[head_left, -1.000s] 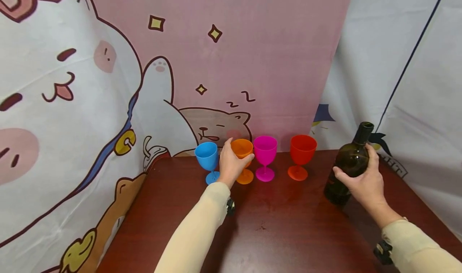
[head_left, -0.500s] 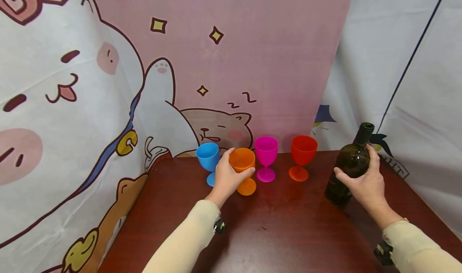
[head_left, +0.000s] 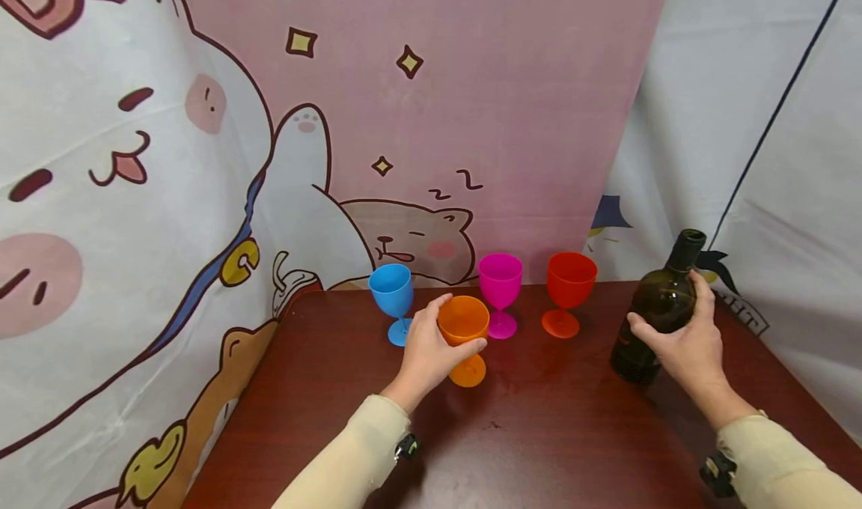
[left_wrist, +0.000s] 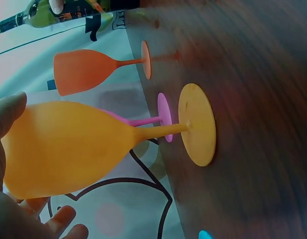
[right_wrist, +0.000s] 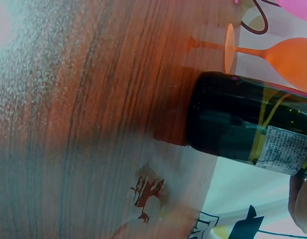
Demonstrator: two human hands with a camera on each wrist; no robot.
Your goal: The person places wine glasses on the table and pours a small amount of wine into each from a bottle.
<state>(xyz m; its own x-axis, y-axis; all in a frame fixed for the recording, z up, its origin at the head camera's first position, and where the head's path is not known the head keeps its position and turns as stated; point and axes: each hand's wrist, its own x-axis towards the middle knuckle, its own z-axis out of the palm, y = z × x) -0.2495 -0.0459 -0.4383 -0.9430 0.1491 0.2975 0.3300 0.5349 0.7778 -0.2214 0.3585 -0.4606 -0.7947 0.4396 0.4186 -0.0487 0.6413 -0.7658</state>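
Note:
My left hand (head_left: 431,350) grips the bowl of an orange plastic goblet (head_left: 463,323), thumb on the near right side, fingers round the far left. In the left wrist view this goblet (left_wrist: 68,144) looks upright; whether its foot touches the table I cannot tell. At the right, my right hand (head_left: 688,348) holds a dark green wine bottle (head_left: 663,299) round its body, thumb on the left and fingers behind. The bottle's mouth is uncapped. The right wrist view shows its base and a white printed label (right_wrist: 285,149), with only a bit of the hand visible.
A blue goblet (head_left: 392,292), a magenta goblet (head_left: 500,283) and a red goblet (head_left: 571,283) stand along the back of the dark red-brown table (head_left: 539,434). Behind them hangs a cloth (head_left: 539,120) with cartoon animals. A white cloth (head_left: 801,269) borders the right side.
My left hand has brought the orange goblet forward from the back row, toward me and slightly right. The right hand and the bottle have stayed nearly in place.

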